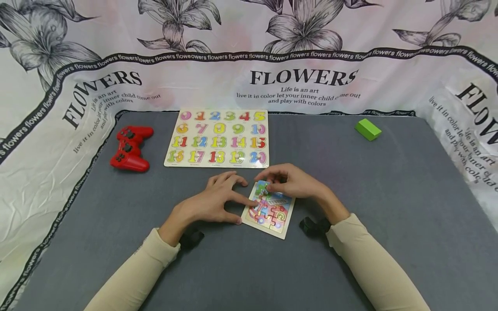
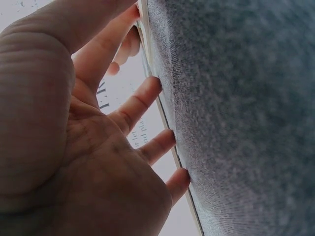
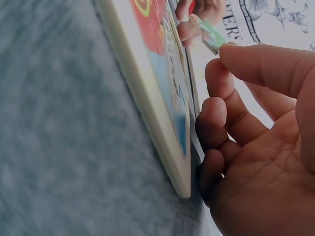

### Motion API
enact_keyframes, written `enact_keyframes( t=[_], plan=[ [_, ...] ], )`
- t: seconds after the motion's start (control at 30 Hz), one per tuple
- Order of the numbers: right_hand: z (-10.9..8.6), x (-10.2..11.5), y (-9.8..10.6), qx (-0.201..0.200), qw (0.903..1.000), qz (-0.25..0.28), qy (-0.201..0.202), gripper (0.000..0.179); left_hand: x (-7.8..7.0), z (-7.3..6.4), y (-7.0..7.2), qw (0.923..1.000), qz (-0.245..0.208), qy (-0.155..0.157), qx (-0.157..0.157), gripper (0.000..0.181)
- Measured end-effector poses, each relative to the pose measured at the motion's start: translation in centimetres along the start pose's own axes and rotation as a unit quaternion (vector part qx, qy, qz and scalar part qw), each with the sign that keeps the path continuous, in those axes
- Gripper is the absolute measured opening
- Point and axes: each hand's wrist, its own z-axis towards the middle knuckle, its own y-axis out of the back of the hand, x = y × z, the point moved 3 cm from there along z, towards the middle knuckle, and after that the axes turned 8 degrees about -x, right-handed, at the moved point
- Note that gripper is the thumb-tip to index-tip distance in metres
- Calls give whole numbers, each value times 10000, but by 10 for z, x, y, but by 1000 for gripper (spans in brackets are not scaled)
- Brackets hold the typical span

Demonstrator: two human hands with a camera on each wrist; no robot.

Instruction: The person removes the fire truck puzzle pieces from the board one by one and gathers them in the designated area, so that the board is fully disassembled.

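Observation:
A small jigsaw puzzle in a pale tray (image 1: 268, 232) lies slightly turned on the table, with pink and red pieces in its lower half. My left hand (image 1: 210, 202) spreads its fingers at the left side, the index fingertip on the picture and the thumb at the tray's edge. Over the upper part, my right hand (image 1: 297, 181) pinches a green puzzle piece (image 3: 210, 35) between thumb and index finger, tilted above the tray. In the left wrist view, other fingertips (image 2: 155, 84) of the left hand touch the grey tabletop.
Beyond the hands lies a number puzzle board (image 1: 215, 137) with coloured numerals. A red game controller (image 1: 132, 149) sits to its left, and a green block (image 1: 368, 129) at the far right. A flower-print cloth (image 1: 202, 82) hangs behind the grey table (image 1: 389, 194).

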Motion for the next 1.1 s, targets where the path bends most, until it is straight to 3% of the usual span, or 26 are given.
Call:
enact_keyframes(
  t=[0.27,0.73,1.1],
  plan=[
    [-4,-3,20,-499,9984,173,-218,32,1,0,-2,10000,8,32,-14,52],
    [-3,-25,76,-1408,9868,-495,-624,33,2,0,-2,10000,22,26,-46,52],
    [7,-33,101,-1313,9799,-1147,-973,33,-1,-2,-2,10000,23,-9,-63,52]
  ],
)
